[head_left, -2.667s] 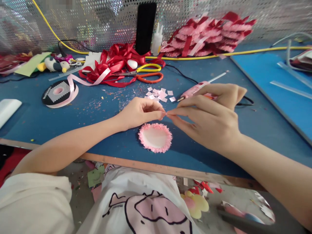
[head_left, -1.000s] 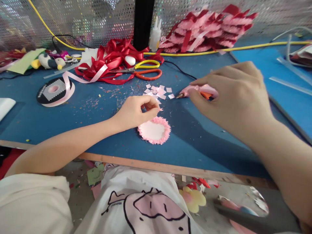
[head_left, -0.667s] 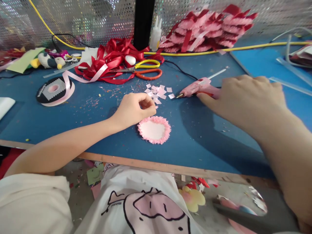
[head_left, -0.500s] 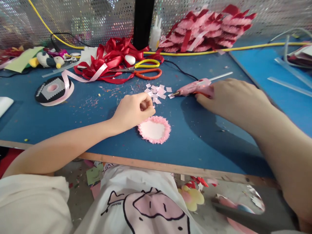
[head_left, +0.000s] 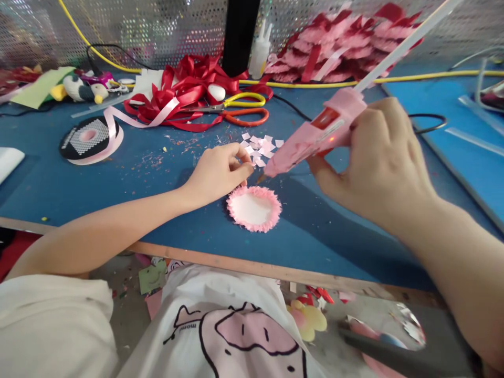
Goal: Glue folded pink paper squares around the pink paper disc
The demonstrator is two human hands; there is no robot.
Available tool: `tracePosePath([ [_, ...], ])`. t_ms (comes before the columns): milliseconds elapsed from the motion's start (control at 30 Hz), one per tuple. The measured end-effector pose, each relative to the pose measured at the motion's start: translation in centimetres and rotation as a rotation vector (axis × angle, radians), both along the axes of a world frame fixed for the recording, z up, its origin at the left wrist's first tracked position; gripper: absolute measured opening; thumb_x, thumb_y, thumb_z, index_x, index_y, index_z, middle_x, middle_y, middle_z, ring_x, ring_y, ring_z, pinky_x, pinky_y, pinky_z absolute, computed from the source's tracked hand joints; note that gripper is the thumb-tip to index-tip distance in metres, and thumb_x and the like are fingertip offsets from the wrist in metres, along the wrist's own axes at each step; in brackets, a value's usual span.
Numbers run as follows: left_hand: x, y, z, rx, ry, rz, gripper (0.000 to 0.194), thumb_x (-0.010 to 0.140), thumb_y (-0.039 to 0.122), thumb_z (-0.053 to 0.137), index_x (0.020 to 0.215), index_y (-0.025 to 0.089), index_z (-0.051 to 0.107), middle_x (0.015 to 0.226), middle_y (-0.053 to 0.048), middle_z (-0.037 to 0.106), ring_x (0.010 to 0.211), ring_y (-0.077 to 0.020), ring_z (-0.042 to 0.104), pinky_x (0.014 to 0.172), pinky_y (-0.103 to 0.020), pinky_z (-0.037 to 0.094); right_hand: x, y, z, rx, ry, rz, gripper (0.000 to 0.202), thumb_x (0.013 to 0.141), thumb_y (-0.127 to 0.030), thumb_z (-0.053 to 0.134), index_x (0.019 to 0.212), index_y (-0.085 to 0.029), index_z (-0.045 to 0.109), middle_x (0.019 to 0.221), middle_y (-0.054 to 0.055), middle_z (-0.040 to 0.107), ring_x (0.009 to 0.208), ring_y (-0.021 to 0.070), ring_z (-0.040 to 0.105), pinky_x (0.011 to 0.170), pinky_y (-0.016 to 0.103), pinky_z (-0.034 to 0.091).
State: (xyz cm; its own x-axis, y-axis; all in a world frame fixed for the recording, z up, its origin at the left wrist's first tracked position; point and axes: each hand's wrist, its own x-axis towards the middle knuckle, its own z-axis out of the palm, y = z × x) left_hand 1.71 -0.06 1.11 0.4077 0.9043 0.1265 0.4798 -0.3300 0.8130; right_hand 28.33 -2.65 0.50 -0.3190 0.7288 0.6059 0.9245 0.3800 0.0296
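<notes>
Near the table's front edge lies the pink fringed disc [head_left: 254,208], flat, white centre up. Just beyond it, my left hand [head_left: 219,173] pinches something small between thumb and fingertips; I cannot tell what. My right hand [head_left: 380,163] is clamped around the pink glue gun [head_left: 315,136], lifted clear of the table, nozzle tilted down towards the left fingertips. I judge 1 small bead suffices: steady the nozzle, keep fingertips clear of it. Farther back lie paper squares [head_left: 260,145], then scissors [head_left: 240,107].
</notes>
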Motion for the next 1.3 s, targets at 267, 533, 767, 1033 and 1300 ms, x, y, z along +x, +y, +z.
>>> tracePosePath([
  [267, -0.1, 0.3, -0.2, -0.057, -0.024, -0.013, 0.005, 0.091, 0.021, 0.067, 0.087, 0.020, 0.065, 0.064, 0.005, 0.077, 0.056, -0.0126, 0.063, 0.071, -0.030, 0.046, -0.9, -1.3, 0.4, 0.040, -0.115, 0.081, 0.034, 0.106, -0.032, 0.051, 0.137, -0.030, 0.065, 0.125, 0.013, 0.072, 0.106, 0.0323, 0.067, 0.089, 0.050, 0.053],
  [533, 0.0, 0.4, -0.3, -0.066, -0.009, -0.006, 0.005, 0.088, 0.024, 0.068, 0.085, 0.021, 0.065, 0.064, 0.005, 0.076, 0.057, -0.0127, 0.062, 0.067, -0.030, 0.043, -0.8, -1.3, 0.2, 0.063, -0.129, 0.058, 0.032, 0.108, -0.033, 0.050, 0.134, -0.030, 0.069, 0.123, 0.013, 0.073, 0.103, 0.0317, 0.067, 0.086, 0.050, 0.053],
  [767, 0.0, 0.4, -0.2, -0.068, 0.001, -0.010, 0.004, 0.087, 0.024, 0.067, 0.085, 0.020, 0.065, 0.064, 0.005, 0.076, 0.058, -0.0121, 0.062, 0.066, -0.029, 0.042, -0.6, -0.6, -0.5, 0.143, -0.160, 0.035, 0.028, 0.110, -0.033, 0.045, 0.125, -0.022, 0.066, 0.115, 0.015, 0.073, 0.096, 0.0278, 0.066, 0.080, 0.046, 0.051],
  [1033, 0.0, 0.2, 0.2, -0.065, 0.036, -0.004, 0.004, 0.089, 0.021, 0.065, 0.086, 0.019, 0.066, 0.064, 0.006, 0.076, 0.058, -0.0103, 0.060, 0.067, -0.028, 0.042, -0.5, -0.2, -0.7, 0.352, -0.216, 0.136, 0.025, 0.108, -0.021, 0.051, 0.133, -0.023, 0.053, 0.112, 0.010, 0.073, 0.091, 0.0239, 0.065, 0.076, 0.040, 0.045],
  [1300, 0.1, 0.3, 0.4, -0.085, 0.052, -0.017, 0.011, 0.093, 0.021, 0.065, 0.084, 0.017, 0.071, 0.066, 0.003, 0.078, 0.061, -0.0118, 0.066, 0.070, -0.028, 0.047, -0.3, -0.2, -0.7, 0.259, -0.135, 0.245, 0.034, 0.106, -0.024, 0.058, 0.139, -0.026, 0.052, 0.118, 0.011, 0.074, 0.100, 0.0271, 0.067, 0.081, 0.043, 0.043],
])
